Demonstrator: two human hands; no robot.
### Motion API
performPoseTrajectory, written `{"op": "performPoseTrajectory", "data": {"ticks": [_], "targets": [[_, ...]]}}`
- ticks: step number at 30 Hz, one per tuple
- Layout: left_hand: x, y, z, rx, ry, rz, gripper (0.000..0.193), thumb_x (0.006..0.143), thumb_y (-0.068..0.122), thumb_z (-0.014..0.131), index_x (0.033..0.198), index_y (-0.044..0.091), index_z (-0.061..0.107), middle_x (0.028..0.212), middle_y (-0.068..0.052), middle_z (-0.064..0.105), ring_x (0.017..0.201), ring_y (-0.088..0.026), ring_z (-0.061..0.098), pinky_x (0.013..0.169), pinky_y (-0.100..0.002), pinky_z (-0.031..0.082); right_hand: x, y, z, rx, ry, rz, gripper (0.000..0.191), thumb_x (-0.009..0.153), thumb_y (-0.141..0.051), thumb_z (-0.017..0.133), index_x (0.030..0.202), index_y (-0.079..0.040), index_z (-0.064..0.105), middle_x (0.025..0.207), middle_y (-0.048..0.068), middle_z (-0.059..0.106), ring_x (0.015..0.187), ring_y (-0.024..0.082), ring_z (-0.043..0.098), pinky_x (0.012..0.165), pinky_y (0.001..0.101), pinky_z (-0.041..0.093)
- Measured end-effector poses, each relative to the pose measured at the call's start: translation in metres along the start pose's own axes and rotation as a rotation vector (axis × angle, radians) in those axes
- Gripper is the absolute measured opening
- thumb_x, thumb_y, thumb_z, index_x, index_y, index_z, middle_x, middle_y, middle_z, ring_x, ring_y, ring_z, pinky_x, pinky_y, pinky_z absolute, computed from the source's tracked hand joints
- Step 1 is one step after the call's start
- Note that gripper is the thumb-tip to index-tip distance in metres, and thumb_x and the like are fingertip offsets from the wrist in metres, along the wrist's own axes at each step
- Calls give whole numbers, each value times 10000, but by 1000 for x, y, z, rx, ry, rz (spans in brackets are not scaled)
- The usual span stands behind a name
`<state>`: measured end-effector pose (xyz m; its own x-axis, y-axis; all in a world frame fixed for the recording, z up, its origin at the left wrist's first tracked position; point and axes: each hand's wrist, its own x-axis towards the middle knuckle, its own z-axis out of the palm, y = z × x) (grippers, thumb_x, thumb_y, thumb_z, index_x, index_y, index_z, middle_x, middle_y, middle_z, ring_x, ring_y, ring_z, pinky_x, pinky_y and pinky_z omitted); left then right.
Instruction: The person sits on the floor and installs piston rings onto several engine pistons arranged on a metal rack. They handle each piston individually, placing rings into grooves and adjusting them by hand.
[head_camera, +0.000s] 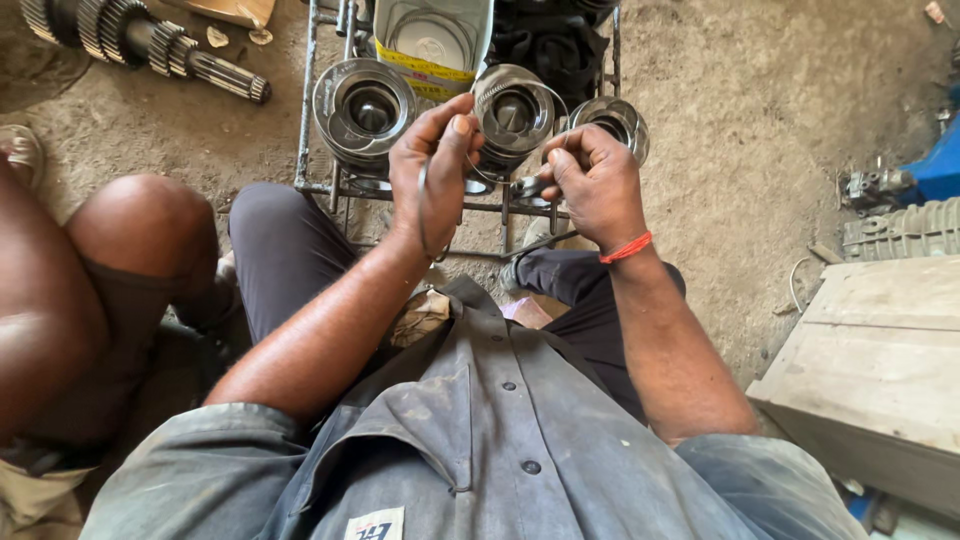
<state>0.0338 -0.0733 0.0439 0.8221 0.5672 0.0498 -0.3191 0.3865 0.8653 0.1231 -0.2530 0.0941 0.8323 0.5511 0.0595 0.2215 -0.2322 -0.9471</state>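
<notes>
Both forearms reach up to the frame's centre. The left hand (432, 170), fingers curled, pinches a thin metal ring (424, 215); the right hand (592, 185) is clenched on a small tool (530, 186). Just above them three shiny pistons (365, 108) sit on a wire rack (305, 120), behind them a white box with a yellow band (430, 45)

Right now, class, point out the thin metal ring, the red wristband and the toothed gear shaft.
thin metal ring (423, 215), head view, on its curved edge below the left hand's fingers.
red wristband (626, 248), head view, on the band across the right wrist.
toothed gear shaft (150, 42), head view, on its middle gears.
</notes>
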Motion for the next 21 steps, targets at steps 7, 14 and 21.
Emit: {"op": "performPoseTrajectory", "data": {"ticks": [7,14,21], "targets": [[-1,-9,-1,585,56,476,259,1005,52,741,1259,95,708,1017,-58,690,888,-128,694,777,-283,583,10,-14,4,-632,189,-129,472,887,-83,697,1346,-71,588,772,101,745,662,206,733,635,366,590],[9,-23,-4,672,84,435,275,920,51,738,1189,64,682,953,-108,648,788,-239,678,695,-359,559,43,-16,6,-1148,72,-136,478,847,-247,663,1320,-192,627,870,171,739,810,402,709,728,551,554],[14,-8,2,898,73,526,338,896,96,770,1220,76,674,976,-133,653,893,-327,649,781,-453,530,77,-21,13,-1223,24,-79,187,872,-203,570,1026,-167,670,958,152,729,887,396,711,786,572,537]]}}
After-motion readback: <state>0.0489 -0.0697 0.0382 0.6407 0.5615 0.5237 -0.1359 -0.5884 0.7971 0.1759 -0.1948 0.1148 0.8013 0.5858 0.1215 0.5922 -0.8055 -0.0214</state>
